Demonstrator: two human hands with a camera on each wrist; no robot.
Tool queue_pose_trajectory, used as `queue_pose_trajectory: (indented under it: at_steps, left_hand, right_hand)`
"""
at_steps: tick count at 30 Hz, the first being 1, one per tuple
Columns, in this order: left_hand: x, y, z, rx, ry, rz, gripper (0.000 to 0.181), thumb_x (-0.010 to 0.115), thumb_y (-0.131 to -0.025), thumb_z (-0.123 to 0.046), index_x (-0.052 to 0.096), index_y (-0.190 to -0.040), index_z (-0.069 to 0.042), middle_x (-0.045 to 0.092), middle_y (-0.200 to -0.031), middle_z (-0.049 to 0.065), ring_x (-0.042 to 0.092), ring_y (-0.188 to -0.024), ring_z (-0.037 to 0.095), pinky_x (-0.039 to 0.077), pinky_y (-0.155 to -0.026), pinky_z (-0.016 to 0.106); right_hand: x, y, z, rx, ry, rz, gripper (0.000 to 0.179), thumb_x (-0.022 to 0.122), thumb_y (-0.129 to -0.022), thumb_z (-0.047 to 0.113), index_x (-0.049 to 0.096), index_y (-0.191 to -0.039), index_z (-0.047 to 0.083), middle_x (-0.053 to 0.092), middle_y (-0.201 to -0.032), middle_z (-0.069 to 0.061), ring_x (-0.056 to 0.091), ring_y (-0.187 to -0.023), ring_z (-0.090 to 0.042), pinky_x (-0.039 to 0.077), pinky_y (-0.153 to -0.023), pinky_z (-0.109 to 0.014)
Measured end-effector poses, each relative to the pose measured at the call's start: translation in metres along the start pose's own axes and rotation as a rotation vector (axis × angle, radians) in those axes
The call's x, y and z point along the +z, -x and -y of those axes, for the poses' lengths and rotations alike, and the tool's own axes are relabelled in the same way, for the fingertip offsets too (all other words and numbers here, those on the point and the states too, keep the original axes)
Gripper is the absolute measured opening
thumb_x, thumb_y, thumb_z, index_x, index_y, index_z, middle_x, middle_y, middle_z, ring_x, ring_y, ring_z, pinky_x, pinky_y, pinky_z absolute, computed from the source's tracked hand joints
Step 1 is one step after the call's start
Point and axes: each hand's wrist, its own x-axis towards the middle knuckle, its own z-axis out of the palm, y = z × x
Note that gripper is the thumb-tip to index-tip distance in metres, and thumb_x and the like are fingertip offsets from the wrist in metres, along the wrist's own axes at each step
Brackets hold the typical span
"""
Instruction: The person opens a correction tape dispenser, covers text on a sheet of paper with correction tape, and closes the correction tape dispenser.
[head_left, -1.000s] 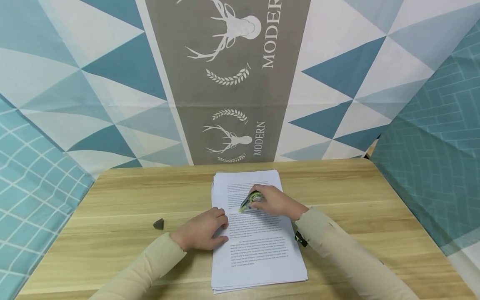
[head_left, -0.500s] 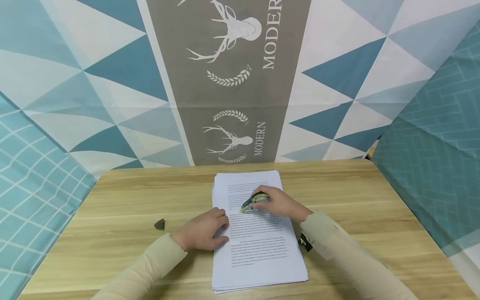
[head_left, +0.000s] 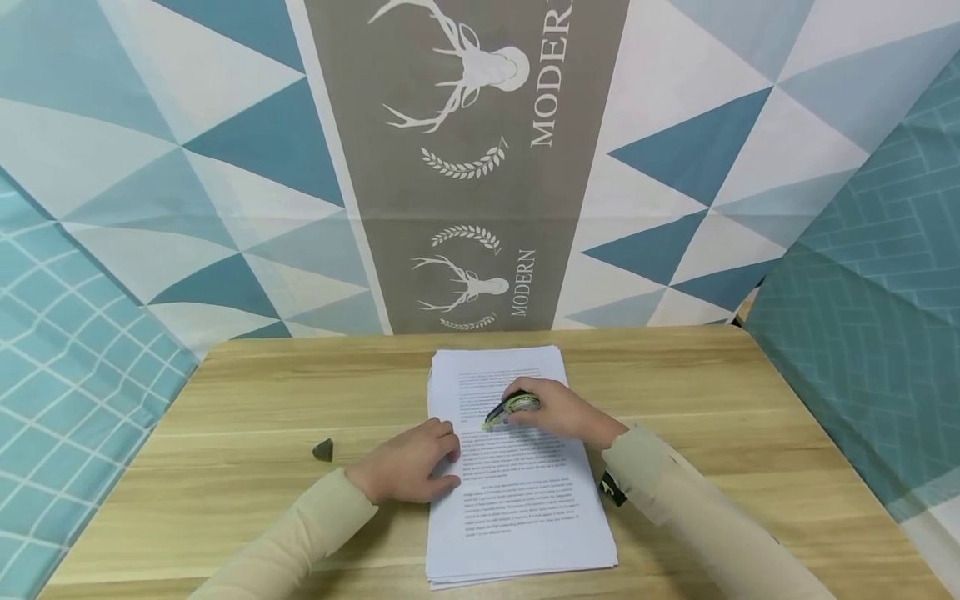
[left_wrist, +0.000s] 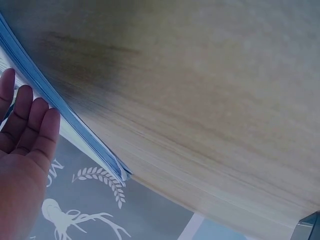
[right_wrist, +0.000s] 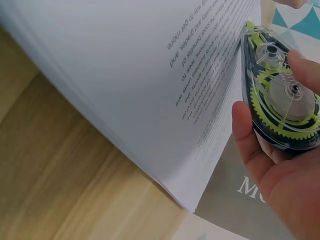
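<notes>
A left hand (left_wrist: pixel 25 155), fingers nearly straight, rests at the edge of a paper stack (left_wrist: pixel 86 134) slanting along a wooden tabletop (left_wrist: pixel 200 100). Below, a gray panel (left_wrist: pixel 155 210) bears a white deer head (left_wrist: pixel 56 215) and leafy sprig (left_wrist: pixel 106 180).

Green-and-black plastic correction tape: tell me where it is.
In the head view, the correction tape is in the right hand over the white printed paper stack, right of the left hand.

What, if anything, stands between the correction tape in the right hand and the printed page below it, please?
Nothing visible does: the right hand holds the correction tape with its tip at the printed page, and the left hand lies at the page's left edge, clear of that tip.
</notes>
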Motion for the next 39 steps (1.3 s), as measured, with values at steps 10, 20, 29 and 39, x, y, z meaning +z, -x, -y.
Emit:
queue_pose_trajectory:
  at_steps: [10,20,29,39]
  left_hand:
    - [-0.002,0.002,-0.002,-0.001,0.021,-0.019,0.021,0.066,-0.079,-0.034,0.057,-0.084,-0.016,0.048,-0.082,-0.007,0.042,-0.077,0.007,0.043,-0.072,0.023]
    - [-0.003,0.003,-0.005,-0.061,0.048,0.009,0.025,0.066,-0.080,-0.037,0.060,-0.092,-0.016,0.050,-0.087,-0.007,0.041,-0.078,0.007,0.044,-0.072,0.023]
    - [-0.006,0.014,-0.007,-0.085,0.149,-0.050,0.026,0.067,-0.081,-0.035,0.061,-0.097,-0.016,0.052,-0.085,-0.007,0.042,-0.076,0.005,0.040,-0.067,0.019]
    - [-0.021,0.043,0.007,-0.115,0.261,-0.239,0.024,0.071,-0.080,-0.024,0.060,-0.097,-0.011,0.061,-0.092,-0.001,0.056,-0.089,0.010,0.048,-0.081,0.031]
  right_hand:
    - [-0.004,0.004,-0.004,-0.003,-0.039,-0.009,0.020,0.069,-0.084,0.022,0.061,-0.101,0.025,0.061,-0.110,0.003,0.053,-0.096,-0.014,0.043,-0.087,-0.036]
    - [-0.011,0.017,-0.013,0.065,-0.195,-0.029,0.028,0.071,-0.082,0.031,0.061,-0.107,0.024,0.059,-0.107,-0.003,0.055,-0.085,-0.017,0.049,-0.071,-0.032]
    - [-0.017,0.037,-0.015,0.079,-0.327,-0.012,0.038,0.066,-0.087,0.031,0.055,-0.116,0.008,0.060,-0.099,-0.013,0.058,-0.072,-0.017,0.053,-0.053,-0.042]
    - [-0.018,0.051,-0.026,0.180,-0.432,-0.059,0.043,0.065,-0.086,0.037,0.056,-0.117,0.008,0.062,-0.093,-0.011,0.056,-0.065,-0.016,0.050,-0.048,-0.039]
